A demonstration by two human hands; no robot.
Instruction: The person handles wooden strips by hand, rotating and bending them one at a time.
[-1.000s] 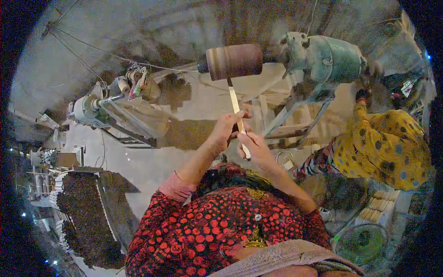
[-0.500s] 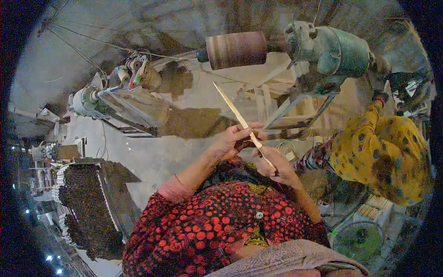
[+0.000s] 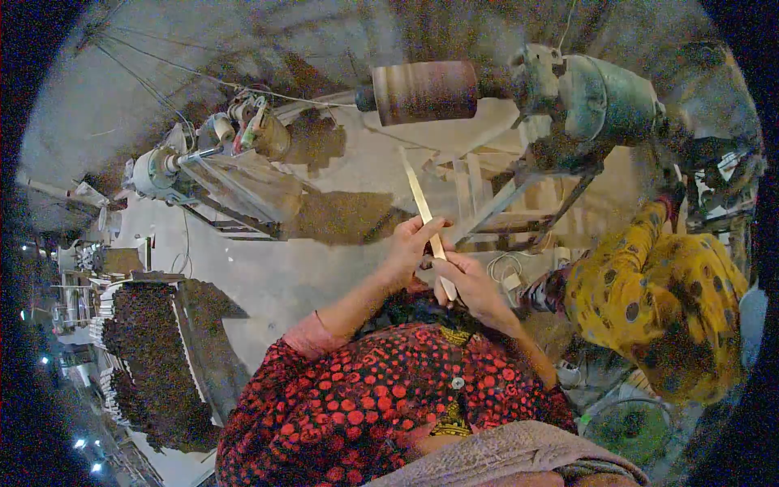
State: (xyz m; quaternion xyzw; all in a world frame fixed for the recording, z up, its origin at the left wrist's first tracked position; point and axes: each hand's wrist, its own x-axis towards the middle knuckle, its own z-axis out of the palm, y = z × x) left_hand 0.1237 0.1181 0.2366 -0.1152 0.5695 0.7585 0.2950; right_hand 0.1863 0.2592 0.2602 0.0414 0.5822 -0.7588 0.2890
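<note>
A long, thin, pale wooden strip (image 3: 418, 192) with a tapering far end slants up and away in front of my body. My left hand (image 3: 412, 250) pinches it around its middle, thumb and fingers closed on it. Just below and to the right, my right hand (image 3: 475, 286) grips the near end, the thumb lying along the wood. Both hands are close together above my lap. Beyond the strip's tip is a brown banded drum (image 3: 426, 92), apart from it, mounted on the shaft of a green motor (image 3: 607, 97).
A second motor (image 3: 154, 174) sits on a metal frame at the left. Dark, tightly stacked pieces (image 3: 154, 365) stand at lower left. To my right, a person in yellow dotted clothing (image 3: 641, 300) bends close by. A round green fan-like object (image 3: 629, 430) is at lower right.
The strip has swung slightly more upright. My right hand has moved up and left, closer to my left hand. The person in yellow has shifted a little lower and left in view.
</note>
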